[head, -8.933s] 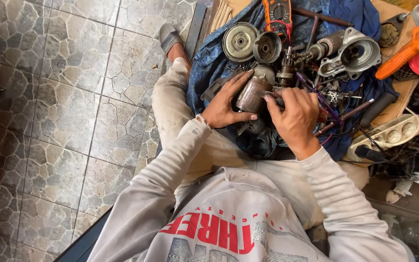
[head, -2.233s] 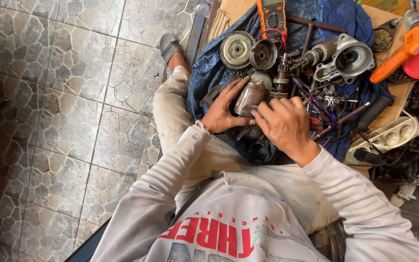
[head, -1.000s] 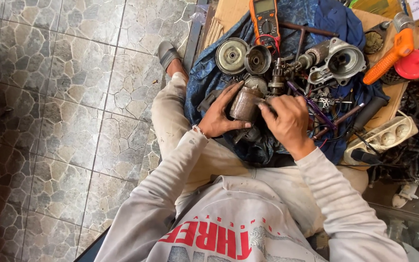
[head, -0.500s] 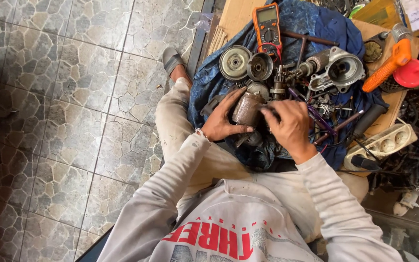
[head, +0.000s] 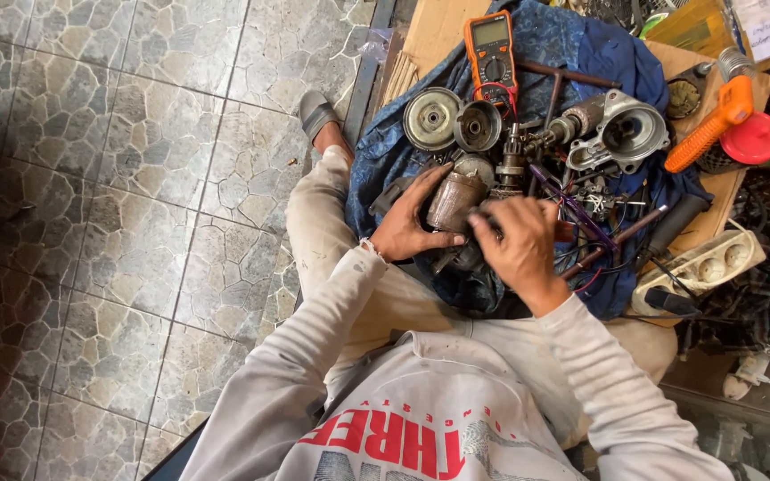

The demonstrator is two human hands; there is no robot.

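**Two hands on a rusty motor core above a crowded blue cloth**

Just above the centre of the frame, the left hand (head: 413,224) wraps around the lower left side of a rusty cylindrical motor core (head: 456,201), thumb underneath and fingers spread over its top, apparently to keep the round part from rolling. The right hand (head: 520,242) sits just right of the core, fingers curled inward so the fingertips meet the cylinder's lower right end. It seems to pinch something small there, but whether it holds a tool or only touches the metal cannot be told. The core thus lies between both hands, tilted, resting over the person's lap.

Everything sits on a blue cloth (head: 385,156) spread over the floor, likely to catch small parts and grease. Loose parts lie within reach in the upper middle of the frame: a grey pulley disc (head: 431,118), a smaller round cup (head: 479,126) and an aluminium motor housing (head: 624,134). An orange multimeter (head: 490,46) lies at the top. At the right edge are a white power strip (head: 701,272) and an orange-handled tool (head: 708,132).
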